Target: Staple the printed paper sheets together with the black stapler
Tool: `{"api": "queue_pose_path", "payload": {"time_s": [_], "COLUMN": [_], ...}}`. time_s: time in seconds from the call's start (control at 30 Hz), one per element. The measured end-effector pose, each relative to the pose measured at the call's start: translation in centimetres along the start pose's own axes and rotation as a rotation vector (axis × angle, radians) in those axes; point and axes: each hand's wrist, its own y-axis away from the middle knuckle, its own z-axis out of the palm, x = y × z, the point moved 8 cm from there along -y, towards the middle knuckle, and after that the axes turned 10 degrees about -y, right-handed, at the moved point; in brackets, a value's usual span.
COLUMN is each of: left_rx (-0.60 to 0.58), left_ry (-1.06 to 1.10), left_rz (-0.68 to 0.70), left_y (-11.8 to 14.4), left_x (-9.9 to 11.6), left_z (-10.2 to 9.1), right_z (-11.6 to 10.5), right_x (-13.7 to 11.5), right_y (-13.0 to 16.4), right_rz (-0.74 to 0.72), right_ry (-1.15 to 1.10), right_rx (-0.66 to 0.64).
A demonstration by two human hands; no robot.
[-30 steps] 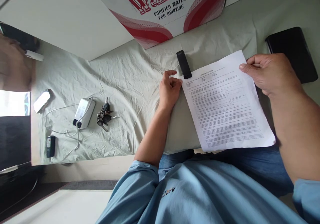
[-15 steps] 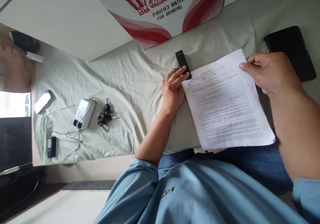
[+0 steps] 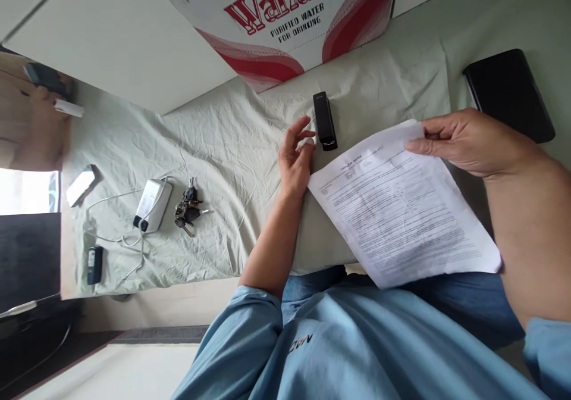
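**Paper up in the right hand, left hand at the stapler**

The right hand [image 3: 468,141] has the white printed sheet of paper [image 3: 401,209] pinched at its far corner, fingers closed on the edge, the sheet tilted over the near edge of the table [image 3: 232,144], which is draped in a wrinkled pale green cloth. The left hand [image 3: 295,159] sits just beside the small black stapler [image 3: 325,120], fingers loosely spread, fingertips touching or nearly touching its side, holding nothing. The stapler lies toward the far edge, below a red-and-white cardboard water box [image 3: 285,19]. At the left end: a bunch of keys [image 3: 187,206], a white charger [image 3: 151,205]. At the far right corner, a flat black case [image 3: 508,93].
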Motion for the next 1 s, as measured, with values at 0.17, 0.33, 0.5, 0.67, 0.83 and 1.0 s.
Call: {"api": "queue_pose_path", "payload": {"time_s": [0.17,0.33,0.5,0.67,0.83,1.0], "left_rx": [0.111,-0.057,-0.086,-0.029,-0.054,-0.003], "left_ry": [0.141,0.2,0.158,0.192,0.286,0.206], "left_rz": [-0.286,-0.271,-0.273,-0.274,-0.251,-0.249], "left_y": [0.4,0.4,0.3,0.3,0.3,0.3], "left_x": [1.8,3.1,2.4,2.4,2.5,1.7], "left_z": [-0.6,0.6,0.6,0.4,0.4,0.1], "right_z": [-1.2,-2.2,-2.5,-4.0,-5.5,-5.1], "right_x": [-1.0,-0.2,0.7,1.4,1.1,0.6], "right_y": [-0.4,-0.5,-0.9,-1.8,-1.9,-1.5], "right_rz": [-0.118,-0.139,-0.147,-0.157,-0.236,-0.259], "right_ry": [-0.106,-0.101,-0.14,-0.084,-0.021,-0.009], "right_rx": [0.155,0.279,0.303,0.372,0.439,0.419]}}
